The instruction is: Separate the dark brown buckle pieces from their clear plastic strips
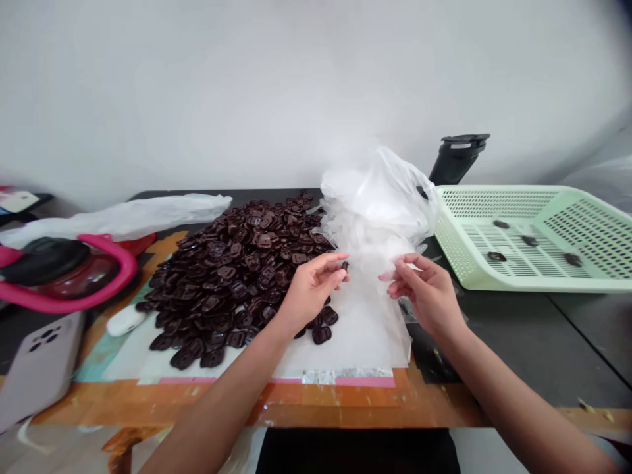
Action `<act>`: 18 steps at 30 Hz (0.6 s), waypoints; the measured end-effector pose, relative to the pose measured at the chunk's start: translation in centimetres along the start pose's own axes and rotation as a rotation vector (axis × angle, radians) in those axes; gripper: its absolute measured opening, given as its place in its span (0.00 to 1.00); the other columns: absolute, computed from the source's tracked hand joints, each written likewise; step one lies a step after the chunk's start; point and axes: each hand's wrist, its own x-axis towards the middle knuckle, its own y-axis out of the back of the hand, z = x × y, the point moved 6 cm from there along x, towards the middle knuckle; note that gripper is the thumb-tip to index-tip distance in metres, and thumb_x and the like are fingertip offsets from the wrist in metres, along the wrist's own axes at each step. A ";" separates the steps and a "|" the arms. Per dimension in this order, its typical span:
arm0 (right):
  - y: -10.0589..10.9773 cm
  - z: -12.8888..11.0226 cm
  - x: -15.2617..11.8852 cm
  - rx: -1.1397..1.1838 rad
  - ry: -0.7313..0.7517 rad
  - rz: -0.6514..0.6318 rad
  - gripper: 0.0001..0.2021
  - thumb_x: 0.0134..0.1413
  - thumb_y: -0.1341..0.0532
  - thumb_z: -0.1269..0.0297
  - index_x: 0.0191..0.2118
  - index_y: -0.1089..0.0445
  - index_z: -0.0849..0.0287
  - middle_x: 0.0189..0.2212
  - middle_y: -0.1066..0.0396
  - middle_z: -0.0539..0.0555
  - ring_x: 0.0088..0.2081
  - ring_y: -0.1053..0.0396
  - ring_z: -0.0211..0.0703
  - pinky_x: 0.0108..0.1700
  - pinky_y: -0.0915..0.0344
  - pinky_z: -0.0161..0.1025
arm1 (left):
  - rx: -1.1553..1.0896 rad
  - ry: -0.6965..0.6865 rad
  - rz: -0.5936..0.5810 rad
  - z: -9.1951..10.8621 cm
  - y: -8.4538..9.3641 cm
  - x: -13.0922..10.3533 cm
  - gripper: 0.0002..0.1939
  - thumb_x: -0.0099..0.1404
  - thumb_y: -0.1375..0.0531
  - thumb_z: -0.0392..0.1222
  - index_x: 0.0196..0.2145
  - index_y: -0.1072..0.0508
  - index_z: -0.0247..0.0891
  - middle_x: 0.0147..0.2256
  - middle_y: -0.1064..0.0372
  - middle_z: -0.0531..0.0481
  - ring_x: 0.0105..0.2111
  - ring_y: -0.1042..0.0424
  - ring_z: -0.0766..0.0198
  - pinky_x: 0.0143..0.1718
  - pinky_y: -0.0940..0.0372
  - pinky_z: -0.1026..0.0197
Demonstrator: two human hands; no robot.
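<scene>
My left hand (318, 284) is closed in a pinch on a small dark brown plastic piece (345, 266), of which only an edge shows between thumb and fingers. To its right, my right hand (423, 288) has thumb and fingertips pressed together; whatever may be between them is too thin or pale to make out. Left of my hands spreads a large heap of similar dark brown slotted pieces (237, 263). Thin clear plastic bags (368, 230) lie piled just beyond the gap between my hands. Under them is a white sheet (365, 342).
A pale green basket (513, 283) at the right holds several dark pieces. Behind it stands a black container (459, 158). To the left are a phone (42, 362), a white rounded object (126, 320) and a pink-handled item (128, 263). Orange tape (326, 415) covers the table's front edge.
</scene>
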 end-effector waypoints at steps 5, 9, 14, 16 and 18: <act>-0.4 -0.9 -0.4 -0.141 0.081 -0.030 0.12 0.52 0.35 0.56 0.35 0.32 0.59 0.26 0.25 0.54 0.25 0.28 0.39 0.29 0.31 0.37 | -0.241 0.083 -0.043 -0.7 -1.3 -0.4 0.15 0.63 0.40 0.43 0.47 0.28 0.37 0.36 0.26 0.45 0.38 0.26 0.60 0.36 0.36 0.63; -0.5 -1.4 -0.6 -0.305 0.135 -0.016 0.11 0.54 0.37 0.57 0.31 0.32 0.60 0.18 0.32 0.49 0.18 0.38 0.32 0.21 0.41 0.32 | -0.364 0.119 -0.075 -1.1 -1.9 -0.7 0.15 0.63 0.39 0.43 0.46 0.29 0.36 0.39 0.26 0.42 0.38 0.26 0.59 0.37 0.36 0.62; -0.4 -1.2 -0.8 -0.352 0.127 0.001 0.11 0.55 0.38 0.56 0.33 0.33 0.59 0.16 0.34 0.47 0.16 0.41 0.31 0.19 0.44 0.30 | -0.492 0.158 -0.114 -1.1 -2.6 -0.9 0.14 0.62 0.38 0.42 0.45 0.29 0.36 0.41 0.26 0.42 0.37 0.26 0.61 0.38 0.36 0.62; -0.6 -1.1 -0.8 -0.331 0.109 -0.003 0.11 0.56 0.39 0.56 0.35 0.35 0.58 0.17 0.31 0.48 0.17 0.37 0.33 0.21 0.39 0.31 | -0.532 0.156 -0.093 -1.0 -2.5 -0.9 0.13 0.62 0.38 0.41 0.44 0.29 0.36 0.41 0.26 0.42 0.37 0.26 0.61 0.38 0.36 0.62; -0.6 -0.9 -0.8 -0.298 0.087 0.002 0.12 0.57 0.40 0.55 0.38 0.36 0.58 0.21 0.28 0.51 0.19 0.32 0.37 0.23 0.34 0.33 | -0.563 0.128 -0.056 -0.7 -2.2 -0.8 0.13 0.62 0.38 0.41 0.44 0.29 0.36 0.41 0.26 0.42 0.37 0.26 0.62 0.38 0.36 0.62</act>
